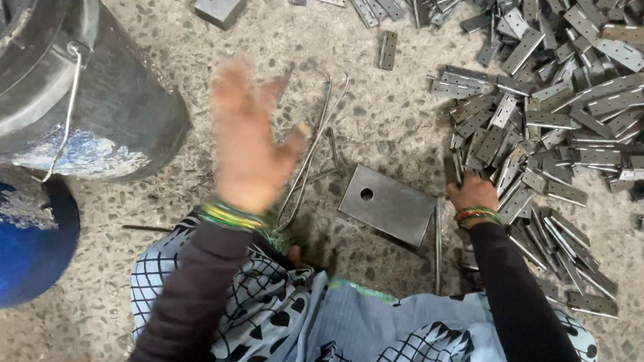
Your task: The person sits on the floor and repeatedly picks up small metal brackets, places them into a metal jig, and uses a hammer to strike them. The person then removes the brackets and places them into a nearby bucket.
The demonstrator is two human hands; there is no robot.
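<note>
Left hand (247, 145): blurred, raised above floor (379, 122), fingers spread, empty.
Right hand (472, 193): reaching into hinge pile (564, 105), finger state unclear.

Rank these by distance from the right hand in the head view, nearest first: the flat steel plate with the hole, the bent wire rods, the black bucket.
From the right hand:
1. Flat steel plate with the hole, just to its left on the floor.
2. Bent wire rods, farther left, by the raised left hand.
3. Black bucket, far upper left.
</note>
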